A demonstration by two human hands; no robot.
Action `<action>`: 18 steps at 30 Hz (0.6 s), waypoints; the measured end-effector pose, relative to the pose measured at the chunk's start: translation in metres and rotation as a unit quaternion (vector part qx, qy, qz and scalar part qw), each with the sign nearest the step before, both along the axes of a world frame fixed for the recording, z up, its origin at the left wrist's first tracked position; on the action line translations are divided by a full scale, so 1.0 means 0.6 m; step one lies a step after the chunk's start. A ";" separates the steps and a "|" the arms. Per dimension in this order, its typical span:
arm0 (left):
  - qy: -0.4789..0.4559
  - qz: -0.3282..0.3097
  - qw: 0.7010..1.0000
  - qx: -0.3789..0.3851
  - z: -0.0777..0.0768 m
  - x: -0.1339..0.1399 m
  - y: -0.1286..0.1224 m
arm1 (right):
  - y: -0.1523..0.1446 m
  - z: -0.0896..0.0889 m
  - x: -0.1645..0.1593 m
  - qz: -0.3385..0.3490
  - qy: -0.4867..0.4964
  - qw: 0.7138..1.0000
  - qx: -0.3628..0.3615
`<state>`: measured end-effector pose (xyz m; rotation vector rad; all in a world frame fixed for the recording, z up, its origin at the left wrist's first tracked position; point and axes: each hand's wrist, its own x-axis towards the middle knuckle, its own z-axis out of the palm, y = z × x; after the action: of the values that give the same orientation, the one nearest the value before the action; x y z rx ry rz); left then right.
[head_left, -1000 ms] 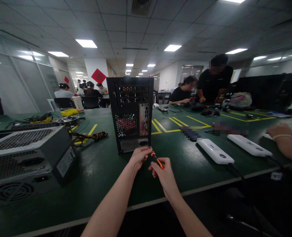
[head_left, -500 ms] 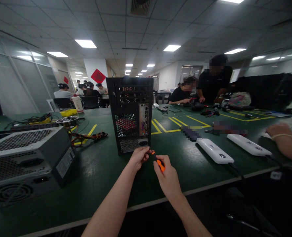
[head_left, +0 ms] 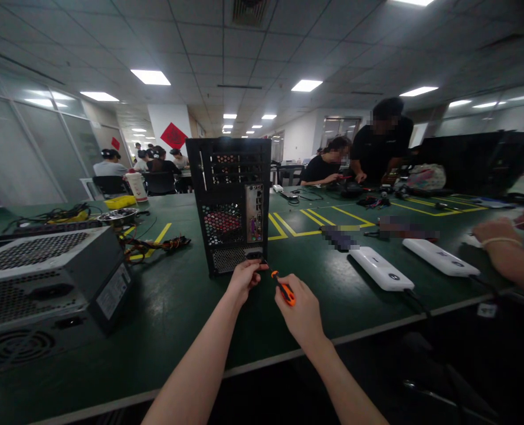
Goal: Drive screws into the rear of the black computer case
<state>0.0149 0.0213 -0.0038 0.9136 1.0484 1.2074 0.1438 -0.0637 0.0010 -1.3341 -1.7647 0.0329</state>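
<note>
A black computer case [head_left: 236, 198] stands upright on the green table with its rear panel facing me. My right hand [head_left: 301, 307] is wrapped round an orange-and-black screwdriver [head_left: 284, 289]. Its thin shaft slants up and left to the lower right corner of that panel. My left hand [head_left: 246, 280] is closed in a pinch at the same corner, close to the screwdriver's tip. Whatever lies between its fingertips is hidden or too small to make out. A power supply with mesh is fitted at the bottom of the panel, partly behind my left fingers.
A loose grey power supply [head_left: 53, 289] sits at the left, with tangled cables [head_left: 160, 245] behind it. Two white power banks [head_left: 379, 270] with cords lie at the right. Another person's hand [head_left: 498, 233] is at the right edge. People work across the table.
The screwdriver's handle has shifted slightly down from the case corner, and more of its shaft shows. My left fingers have moved off the shaft a little. The view has shifted slightly.
</note>
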 end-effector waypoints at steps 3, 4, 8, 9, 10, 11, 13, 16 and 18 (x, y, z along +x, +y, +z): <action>-0.005 -0.004 1.000 0.004 -0.001 -0.001 -0.001 | 0.001 -0.001 -0.004 -0.002 -0.038 0.999 0.013; -0.006 -0.002 1.000 0.004 -0.001 -0.001 -0.001 | 0.001 -0.001 -0.005 -0.002 -0.046 0.999 0.013; -0.008 0.001 1.000 0.001 0.001 -0.001 -0.003 | 0.000 0.000 -0.006 0.002 -0.031 0.999 0.008; -0.007 0.000 1.000 0.000 0.002 -0.001 -0.004 | 0.000 0.000 -0.005 0.001 -0.011 1.000 0.002; -0.006 0.000 1.000 0.000 0.002 -0.001 -0.004 | -0.001 0.001 -0.004 0.000 0.011 1.000 -0.009; -0.005 -0.001 1.000 0.000 0.003 -0.001 -0.005 | -0.002 0.002 -0.003 -0.002 0.032 0.999 -0.022; -0.005 -0.001 1.000 0.002 0.004 -0.001 -0.005 | -0.004 0.003 -0.002 -0.010 0.062 0.997 -0.047; -0.008 -0.001 1.000 0.001 0.004 -0.001 -0.006 | -0.006 0.004 -0.002 -0.025 0.069 0.995 -0.065; -0.008 0.000 1.000 0.002 0.005 -0.001 -0.007 | -0.005 0.003 -0.003 -0.028 0.062 0.995 -0.069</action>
<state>0.0141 0.0171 -0.0008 0.9050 1.0331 1.2147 0.1421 -0.0670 0.0026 -1.4486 -1.6446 0.2051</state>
